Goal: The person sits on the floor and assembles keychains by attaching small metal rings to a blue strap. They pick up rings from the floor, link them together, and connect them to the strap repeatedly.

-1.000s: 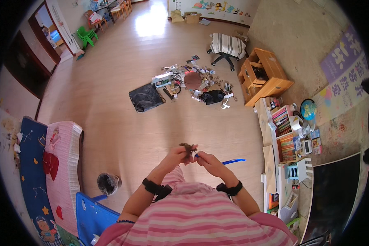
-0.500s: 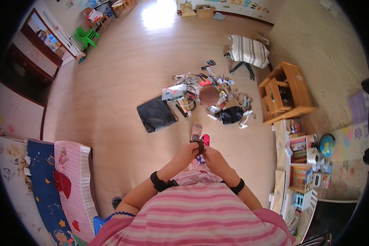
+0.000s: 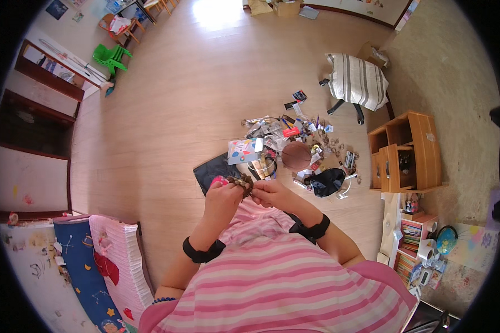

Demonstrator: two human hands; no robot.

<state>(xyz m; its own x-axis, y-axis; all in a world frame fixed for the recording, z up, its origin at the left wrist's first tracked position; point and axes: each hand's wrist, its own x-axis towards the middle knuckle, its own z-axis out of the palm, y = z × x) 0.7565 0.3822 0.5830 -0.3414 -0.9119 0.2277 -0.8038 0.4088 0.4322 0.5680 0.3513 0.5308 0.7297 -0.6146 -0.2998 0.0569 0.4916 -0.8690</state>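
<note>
In front of my pink-and-white striped shirt, both hands are raised around a dark brown, knobbly thing [image 3: 242,183] that looks like a strand of beads. My left hand [image 3: 222,201] is closed around its left side. From the right, the fingers of my right hand [image 3: 271,194] pinch its edge. Part of it is covered by my fingers. Beyond my hands, a pile of small odds and ends [image 3: 283,133] is spread on the floor. Among them are a round brown lid-like disc [image 3: 296,155], a white box with coloured dots [image 3: 245,150] and a black pouch [image 3: 325,181].
A flat black bag [image 3: 208,169] lies left of the pile. At the right stand a wheeled chair with a striped cover [image 3: 358,81], a wooden cabinet [image 3: 428,150] and shelves of books [image 3: 410,233]. A bed with a pink cover [image 3: 119,266] is at the lower left.
My hands have shifted left with the brown thing, and my left hand now wraps more of it. The view has tilted, so my feet are out of sight.
</note>
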